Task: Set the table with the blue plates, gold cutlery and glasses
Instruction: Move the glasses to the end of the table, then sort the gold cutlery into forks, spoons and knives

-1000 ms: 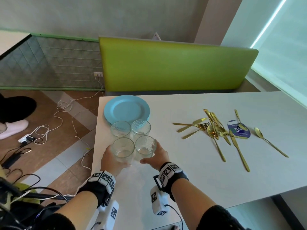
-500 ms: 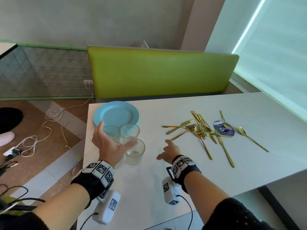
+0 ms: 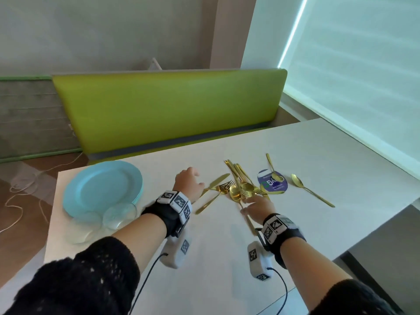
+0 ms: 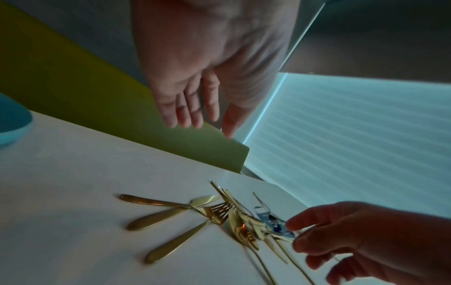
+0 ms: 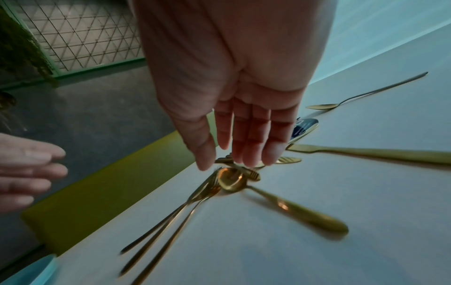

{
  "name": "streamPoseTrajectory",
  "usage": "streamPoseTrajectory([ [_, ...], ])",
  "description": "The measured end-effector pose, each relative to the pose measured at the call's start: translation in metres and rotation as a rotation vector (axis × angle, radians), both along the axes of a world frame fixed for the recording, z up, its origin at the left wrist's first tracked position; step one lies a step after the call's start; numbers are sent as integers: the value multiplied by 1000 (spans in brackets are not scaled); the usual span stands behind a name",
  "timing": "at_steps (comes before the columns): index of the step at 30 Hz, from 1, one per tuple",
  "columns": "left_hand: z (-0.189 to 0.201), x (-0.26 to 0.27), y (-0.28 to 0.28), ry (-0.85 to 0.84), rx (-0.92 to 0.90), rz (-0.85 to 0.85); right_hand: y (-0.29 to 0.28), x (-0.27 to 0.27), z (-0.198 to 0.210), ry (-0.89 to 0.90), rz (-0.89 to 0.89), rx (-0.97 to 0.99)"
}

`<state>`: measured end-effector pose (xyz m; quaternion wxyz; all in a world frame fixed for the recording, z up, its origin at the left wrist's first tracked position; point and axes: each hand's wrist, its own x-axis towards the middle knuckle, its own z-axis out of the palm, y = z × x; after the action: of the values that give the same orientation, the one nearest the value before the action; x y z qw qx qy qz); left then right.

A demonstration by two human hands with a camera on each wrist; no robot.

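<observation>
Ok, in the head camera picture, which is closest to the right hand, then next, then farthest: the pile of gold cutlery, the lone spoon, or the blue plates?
1. Pile of gold cutlery: right at the right hand's fingertips.
2. Lone spoon: off to the right side.
3. Blue plates: far left, past the left hand.

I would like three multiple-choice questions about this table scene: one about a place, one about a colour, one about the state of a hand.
1. Where does the plate stack stand?
A. near the table's left end
B. on the bench
C. beside the window

2. What colour is the cutlery pile?
A. silver
B. gold
C. black

3. What is the right hand doing?
A. gripping a glass
B. reaching open over the cutlery
C. resting on a plate

Answers:
1 A, the head view shows it by the left edge.
2 B, every piece shines gold.
3 B, the right wrist view shows straight fingers holding nothing.
</observation>
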<state>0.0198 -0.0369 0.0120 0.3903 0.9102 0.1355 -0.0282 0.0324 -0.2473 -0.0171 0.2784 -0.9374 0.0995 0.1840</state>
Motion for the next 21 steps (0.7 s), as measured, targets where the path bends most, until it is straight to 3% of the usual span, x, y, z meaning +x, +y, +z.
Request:
streamPoseTrajectory([
  [3, -17, 26, -17, 174, 81, -102, -21, 25, -7, 9, 15, -15],
  [7, -45, 49, -26, 266, 156, -79, -36, 50, -16, 21, 42, -12],
  [21, -105, 84, -8, 133, 374, -162, -31, 57, -33, 63, 180, -59],
])
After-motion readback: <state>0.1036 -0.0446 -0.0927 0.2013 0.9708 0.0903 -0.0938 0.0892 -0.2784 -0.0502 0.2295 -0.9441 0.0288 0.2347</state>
